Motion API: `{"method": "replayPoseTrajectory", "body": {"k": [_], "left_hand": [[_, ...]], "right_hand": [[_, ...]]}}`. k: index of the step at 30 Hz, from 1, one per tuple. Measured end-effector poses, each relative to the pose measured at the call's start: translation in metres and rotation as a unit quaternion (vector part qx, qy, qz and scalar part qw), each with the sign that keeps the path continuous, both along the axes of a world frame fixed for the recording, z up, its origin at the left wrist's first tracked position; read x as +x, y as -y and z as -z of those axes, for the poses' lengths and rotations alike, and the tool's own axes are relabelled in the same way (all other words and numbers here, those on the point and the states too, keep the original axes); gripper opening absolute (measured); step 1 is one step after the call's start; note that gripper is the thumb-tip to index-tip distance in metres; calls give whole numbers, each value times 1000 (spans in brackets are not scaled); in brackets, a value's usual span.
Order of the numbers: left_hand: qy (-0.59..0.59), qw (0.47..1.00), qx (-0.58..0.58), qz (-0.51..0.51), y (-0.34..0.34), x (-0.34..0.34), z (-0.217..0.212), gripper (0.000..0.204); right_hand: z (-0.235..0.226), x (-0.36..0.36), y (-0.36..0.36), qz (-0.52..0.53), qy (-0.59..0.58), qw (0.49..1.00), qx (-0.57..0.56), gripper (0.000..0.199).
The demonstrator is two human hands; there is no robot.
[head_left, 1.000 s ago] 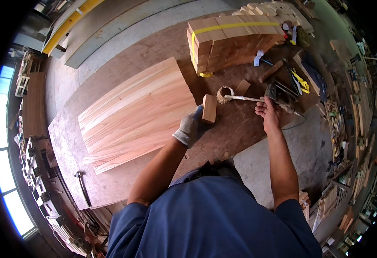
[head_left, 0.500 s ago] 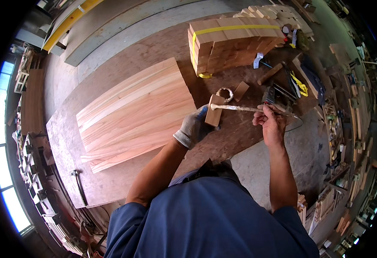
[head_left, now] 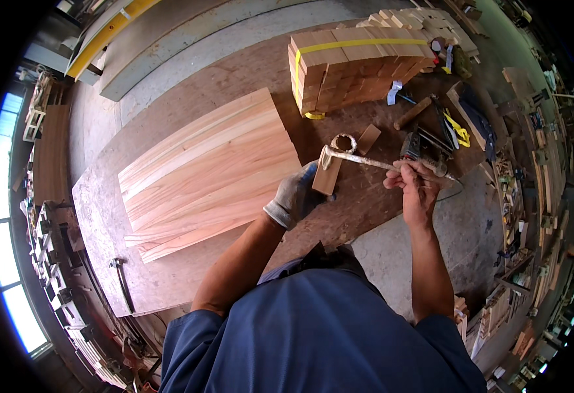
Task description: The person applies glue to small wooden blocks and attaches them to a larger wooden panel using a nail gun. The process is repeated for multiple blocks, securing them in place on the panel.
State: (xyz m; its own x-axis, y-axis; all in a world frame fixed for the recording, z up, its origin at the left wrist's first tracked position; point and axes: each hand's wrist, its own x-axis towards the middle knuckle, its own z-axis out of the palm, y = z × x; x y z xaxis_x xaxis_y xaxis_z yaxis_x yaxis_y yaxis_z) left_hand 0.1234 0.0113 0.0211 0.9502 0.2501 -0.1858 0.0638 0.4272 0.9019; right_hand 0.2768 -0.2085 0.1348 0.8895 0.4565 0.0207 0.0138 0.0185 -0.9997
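Note:
My left hand, in a grey work glove, grips a small rectangular wood block and holds it above the brown workbench. My bare right hand holds a long, glue-crusted brush by its handle. The brush's flat head rests on the top end of the block. Just beyond the block sits a small round glue pot next to another loose wood piece.
A wide panel of pale wood strips lies on the bench to the left. A strapped stack of wood blocks stands at the back. Hammer, power tool and hand tools clutter the right side. Shelves line both edges.
The right hand pulled the brush back from the glue pot and brought its head onto the block. The left hand lifted the block slightly toward me.

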Motion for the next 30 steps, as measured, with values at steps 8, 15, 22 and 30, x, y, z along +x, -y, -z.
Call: {"method": "replayPoseTrajectory", "body": {"k": [8,15,22,30], "left_hand": [[-57,948,-313,-22,-3,6,-18,47],[11,998,56,17,-3,1,-5,49],[8,998,61,30,-2,-3,-8,52],[-18,928,-371,-8,-5,2,-5,45]], "right_hand": [[-23,-30,11,-114,26,992,-46,25],[-15,-14,6,-47,2,998,-46,29],[-11,-9,-2,-21,73,997,-21,25],[-22,-22,12,-119,97,987,-48,23]]}}
